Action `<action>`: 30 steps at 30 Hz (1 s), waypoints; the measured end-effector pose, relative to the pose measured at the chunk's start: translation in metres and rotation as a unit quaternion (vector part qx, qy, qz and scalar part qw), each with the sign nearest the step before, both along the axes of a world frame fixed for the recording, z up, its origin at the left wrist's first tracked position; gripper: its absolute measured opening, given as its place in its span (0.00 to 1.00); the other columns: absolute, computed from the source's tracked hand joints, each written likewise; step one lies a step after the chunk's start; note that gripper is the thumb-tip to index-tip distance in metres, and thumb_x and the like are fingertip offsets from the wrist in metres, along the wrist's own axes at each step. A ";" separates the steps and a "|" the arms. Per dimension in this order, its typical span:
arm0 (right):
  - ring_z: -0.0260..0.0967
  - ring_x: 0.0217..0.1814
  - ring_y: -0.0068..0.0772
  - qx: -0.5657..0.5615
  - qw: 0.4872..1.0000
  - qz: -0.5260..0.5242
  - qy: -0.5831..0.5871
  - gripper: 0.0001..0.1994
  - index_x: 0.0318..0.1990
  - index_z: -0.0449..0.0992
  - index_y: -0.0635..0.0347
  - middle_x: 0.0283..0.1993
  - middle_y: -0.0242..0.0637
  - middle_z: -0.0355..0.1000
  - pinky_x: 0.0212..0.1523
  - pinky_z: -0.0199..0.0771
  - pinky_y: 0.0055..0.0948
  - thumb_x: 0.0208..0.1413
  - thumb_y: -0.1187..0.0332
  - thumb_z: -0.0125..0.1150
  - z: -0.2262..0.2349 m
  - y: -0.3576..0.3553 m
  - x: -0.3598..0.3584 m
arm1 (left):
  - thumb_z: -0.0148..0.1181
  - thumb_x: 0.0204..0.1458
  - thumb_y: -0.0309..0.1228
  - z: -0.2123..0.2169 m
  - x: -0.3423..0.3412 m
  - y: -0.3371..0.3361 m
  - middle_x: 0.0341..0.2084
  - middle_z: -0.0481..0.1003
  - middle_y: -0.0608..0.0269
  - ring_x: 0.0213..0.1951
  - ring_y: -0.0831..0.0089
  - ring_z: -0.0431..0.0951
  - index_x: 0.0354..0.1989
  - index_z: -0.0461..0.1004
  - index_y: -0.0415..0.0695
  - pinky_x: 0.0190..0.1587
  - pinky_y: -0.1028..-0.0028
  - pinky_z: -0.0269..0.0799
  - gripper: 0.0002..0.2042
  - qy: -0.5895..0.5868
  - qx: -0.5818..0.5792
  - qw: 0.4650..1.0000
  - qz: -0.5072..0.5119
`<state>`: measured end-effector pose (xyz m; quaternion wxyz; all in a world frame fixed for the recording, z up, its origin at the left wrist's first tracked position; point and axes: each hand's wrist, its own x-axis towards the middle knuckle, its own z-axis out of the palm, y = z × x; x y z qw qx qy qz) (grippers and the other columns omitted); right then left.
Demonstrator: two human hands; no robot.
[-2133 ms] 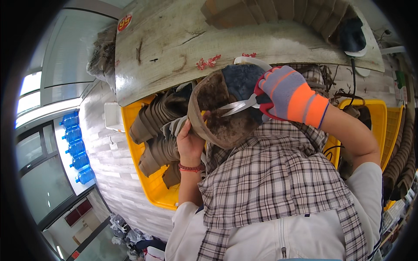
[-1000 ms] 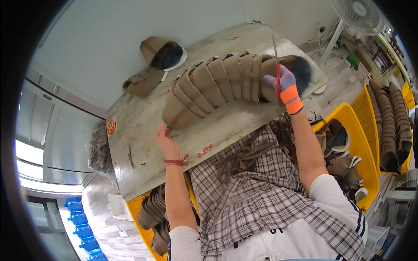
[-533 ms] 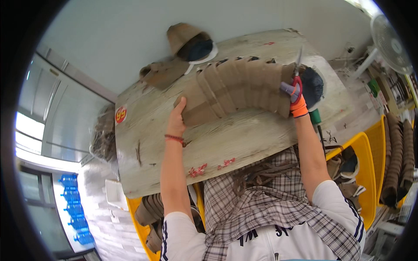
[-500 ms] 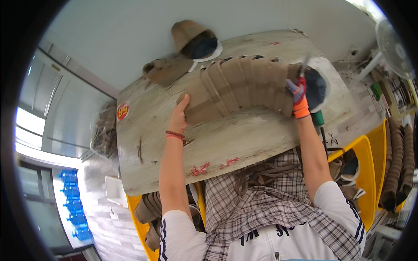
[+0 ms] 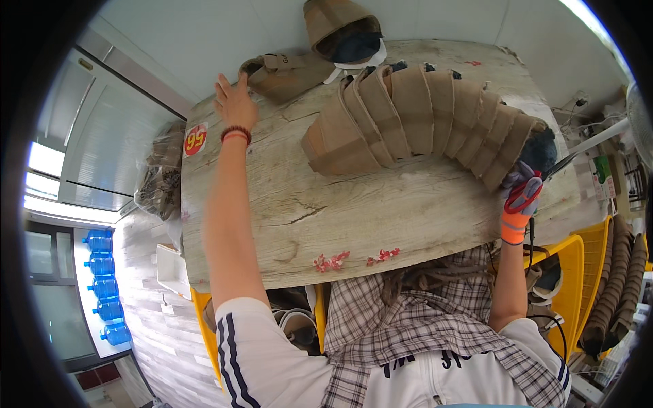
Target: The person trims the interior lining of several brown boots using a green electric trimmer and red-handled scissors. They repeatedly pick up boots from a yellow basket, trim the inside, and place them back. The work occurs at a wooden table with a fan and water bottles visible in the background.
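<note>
A long curved stack of nested brown fabric caps (image 5: 411, 112) lies across the wooden-topped table, dark lining showing at its right end. My right hand (image 5: 519, 204), in a grey glove with an orange cuff, is closed around red-handled scissors (image 5: 527, 192) beside that end; the blades point up and right. My left hand (image 5: 236, 105) is bare, its fingers spread, at the left end of a folded brown cap piece (image 5: 292, 76) near the back edge. Whether the fingers touch it I cannot tell. Behind stands another brown cap (image 5: 333, 24) with dark lining and a white brim.
The table (image 5: 272, 224) reaches back to a pale wall. Yellow baskets (image 5: 575, 272) holding caps stand below its front edge on both sides. More long brown stacks (image 5: 609, 292) lean at the right, near a fan pole. A plastic bag (image 5: 160, 183) hangs at the left edge.
My left hand has let go of the stack's left end and moved left and back toward the folded piece. The stack now rests on the table. My right hand with the scissors has shifted right and nearer.
</note>
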<state>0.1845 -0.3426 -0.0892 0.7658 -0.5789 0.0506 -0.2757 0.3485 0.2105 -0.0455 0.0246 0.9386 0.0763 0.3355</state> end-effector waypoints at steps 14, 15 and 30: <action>0.57 0.21 0.15 -0.059 0.978 0.197 0.040 0.22 0.52 0.66 0.67 0.25 0.29 0.63 0.19 0.55 0.13 0.58 0.56 0.51 0.008 0.015 -0.074 | 0.58 0.52 0.33 0.101 -0.278 0.070 0.43 0.73 0.58 0.48 0.71 0.71 0.48 0.70 0.38 0.52 0.75 0.63 0.17 -0.084 -0.697 0.686 -0.192; 0.56 0.22 0.15 -0.070 0.969 0.229 0.065 0.23 0.52 0.65 0.67 0.26 0.29 0.62 0.20 0.55 0.13 0.57 0.57 0.53 0.014 0.020 -0.078 | 0.53 0.55 0.33 0.113 -0.303 0.060 0.44 0.73 0.58 0.48 0.67 0.70 0.48 0.69 0.37 0.54 0.70 0.63 0.15 -0.100 -0.780 0.596 -0.160; 0.68 0.33 0.41 -0.670 0.640 0.372 -0.056 0.13 0.32 0.73 0.56 0.30 0.38 0.71 0.35 0.68 0.34 0.36 0.67 0.66 0.086 0.131 -0.166 | 0.51 0.57 0.37 -0.041 -0.482 -0.114 0.37 0.73 0.61 0.45 0.63 0.68 0.41 0.72 0.42 0.55 0.62 0.60 0.12 0.048 -0.959 0.276 -0.048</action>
